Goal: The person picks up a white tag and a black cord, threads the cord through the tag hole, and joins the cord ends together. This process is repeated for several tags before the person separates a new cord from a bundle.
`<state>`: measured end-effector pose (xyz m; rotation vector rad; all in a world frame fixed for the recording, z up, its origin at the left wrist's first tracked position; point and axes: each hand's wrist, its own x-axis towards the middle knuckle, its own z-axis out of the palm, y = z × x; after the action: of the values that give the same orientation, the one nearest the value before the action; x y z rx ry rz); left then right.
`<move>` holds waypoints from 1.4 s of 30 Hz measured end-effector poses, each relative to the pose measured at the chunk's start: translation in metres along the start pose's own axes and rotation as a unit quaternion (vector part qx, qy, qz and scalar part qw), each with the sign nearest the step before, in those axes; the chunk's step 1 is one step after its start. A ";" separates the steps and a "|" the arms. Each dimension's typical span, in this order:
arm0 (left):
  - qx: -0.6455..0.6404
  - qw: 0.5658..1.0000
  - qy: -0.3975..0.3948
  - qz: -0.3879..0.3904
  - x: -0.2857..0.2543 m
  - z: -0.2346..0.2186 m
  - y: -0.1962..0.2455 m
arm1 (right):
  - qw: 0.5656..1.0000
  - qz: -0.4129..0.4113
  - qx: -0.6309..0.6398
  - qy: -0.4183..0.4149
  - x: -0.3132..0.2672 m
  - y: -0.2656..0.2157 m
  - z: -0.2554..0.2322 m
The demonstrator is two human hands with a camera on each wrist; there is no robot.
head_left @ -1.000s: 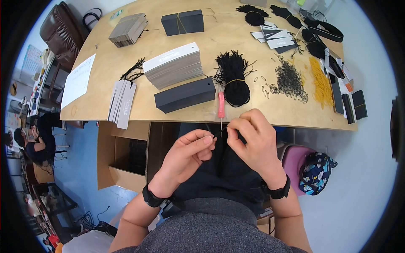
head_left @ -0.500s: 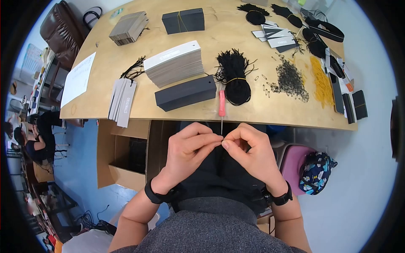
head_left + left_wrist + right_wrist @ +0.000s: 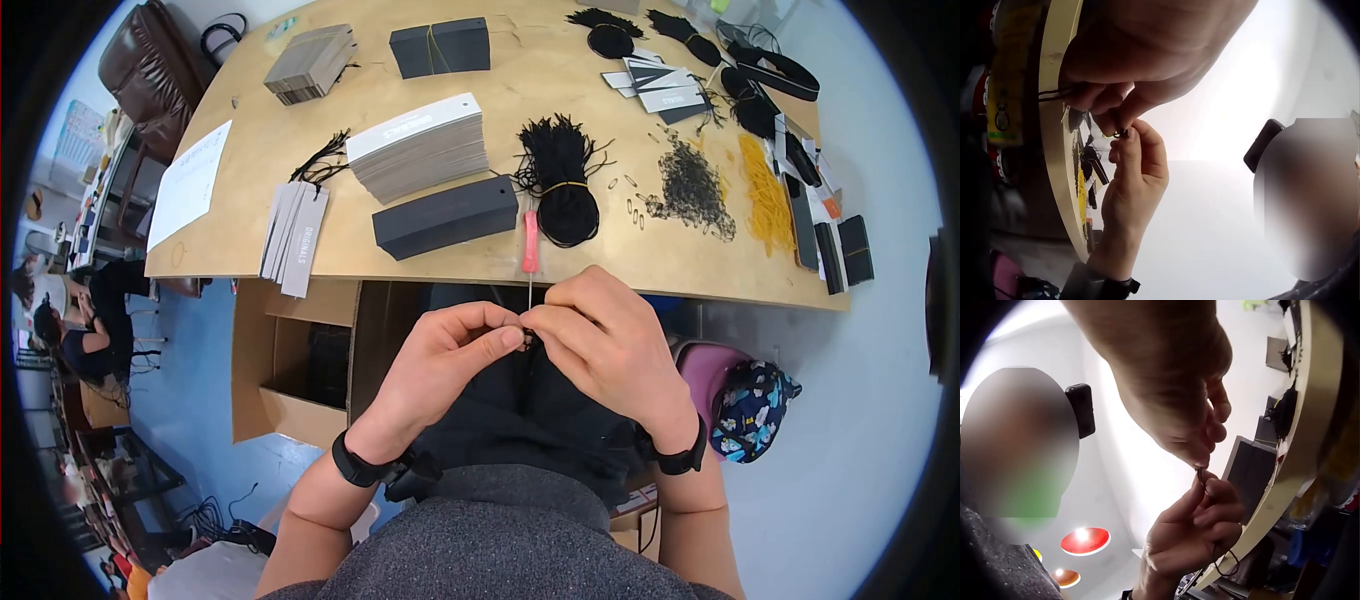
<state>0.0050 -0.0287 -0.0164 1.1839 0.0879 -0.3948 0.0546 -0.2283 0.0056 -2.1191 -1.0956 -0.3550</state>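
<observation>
Black cord, pinched between both hands, partly hidden within them (pinched bit hard to make out)

On the smooth wooden bench, dull black card, a pink plastic handle and cloth-like string are seen.

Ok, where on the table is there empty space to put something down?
There's bare table between the paper and the stringed tags, and more between the far dark block and the far black strings. It's crowded toward the right, with pins and yellow bands, and in the middle around the red-handled tool.
</observation>
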 end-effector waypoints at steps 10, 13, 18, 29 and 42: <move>0.316 0.937 0.094 0.115 -0.002 0.010 0.002 | 0.992 -0.050 -0.111 -0.023 -0.006 -0.001 0.011; 0.441 0.859 0.125 0.226 -0.004 0.018 0.000 | 0.992 -0.038 -0.106 -0.054 -0.004 0.001 0.013; 0.373 0.898 0.128 0.193 0.001 0.008 -0.005 | 0.998 0.019 -0.058 0.034 -0.007 0.003 0.019; 0.111 0.984 0.098 0.101 0.006 0.003 -0.011 | 0.994 0.038 -0.027 0.102 -0.009 -0.005 0.027; 0.147 0.981 0.075 0.106 0.004 -0.001 -0.011 | 0.928 0.273 0.249 0.040 -0.007 -0.008 0.024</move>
<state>0.0049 -0.0321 -0.0274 1.4988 0.0332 -0.1309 0.0418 -0.2131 -0.0111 -1.8245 -0.4420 0.0988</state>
